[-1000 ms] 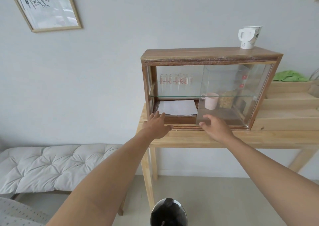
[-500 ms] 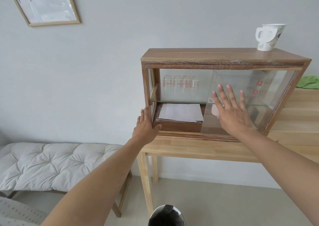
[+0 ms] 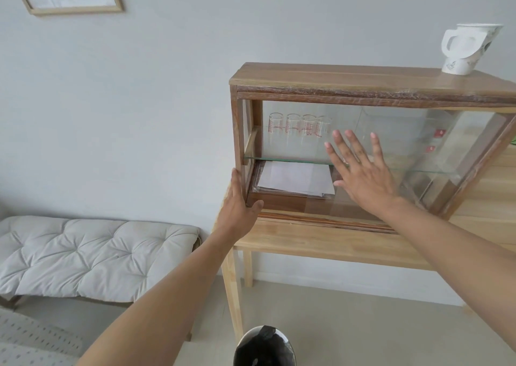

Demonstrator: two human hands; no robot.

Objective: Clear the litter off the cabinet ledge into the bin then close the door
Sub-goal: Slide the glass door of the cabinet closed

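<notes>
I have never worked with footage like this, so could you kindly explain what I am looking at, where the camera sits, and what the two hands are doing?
There is no machine here. A person wears one wide-angle camera on the head, looking forward and down, so both bare arms reach in from the bottom edge.

In front stands a wooden cabinet with glass doors, resting on a pale wooden table. The left hand braces the cabinet's left corner post, thumb on the front. The right hand lies flat, fingers spread, on the sliding glass door, apparently to push it. Neither hand holds anything.

Inside are measuring glasses on the glass shelf and white paper below. A white paper cup stands on the cabinet top. The bin, lined in black, is on the floor below, and a cushioned bench stands to the left.
</notes>
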